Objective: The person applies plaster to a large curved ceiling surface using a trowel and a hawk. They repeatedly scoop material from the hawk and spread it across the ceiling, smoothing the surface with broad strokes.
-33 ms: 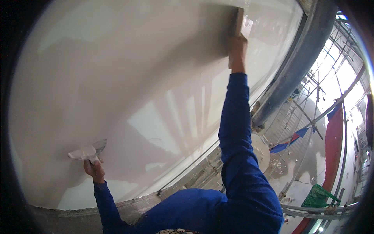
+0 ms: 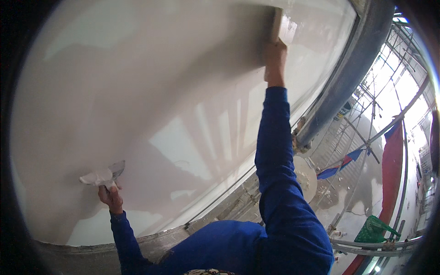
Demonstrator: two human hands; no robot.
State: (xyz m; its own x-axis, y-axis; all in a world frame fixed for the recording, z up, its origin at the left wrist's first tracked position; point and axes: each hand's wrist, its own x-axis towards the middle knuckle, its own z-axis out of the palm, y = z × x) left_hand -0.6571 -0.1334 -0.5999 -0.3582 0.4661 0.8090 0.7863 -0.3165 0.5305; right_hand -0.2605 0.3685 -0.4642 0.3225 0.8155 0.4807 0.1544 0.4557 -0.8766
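High up, my right hand (image 2: 275, 59) is closed around a plastering trowel (image 2: 277, 24), seen nearly edge-on against the pale wall (image 2: 137, 91). The arm is stretched out, and a dark shadow spreads on the wall left of the tool. At lower left, my left hand (image 2: 111, 198) grips a putty knife (image 2: 118, 168) by its handle. White putty (image 2: 97, 177) is heaped across its blade, which is held in front of the wall. Parts of the wall look pinkish grey and others whiter.
A thick grey pipe (image 2: 341, 87) runs along the wall's right edge. Beyond it stand scaffold poles (image 2: 389, 126), a red cloth (image 2: 392, 160) and a green net bag (image 2: 373, 230). A round pale bucket-like thing (image 2: 306, 176) sits below, partly behind my right arm.
My right hand and the trowel have shifted slightly to the left along the wall. My left hand with the putty knife has barely moved.
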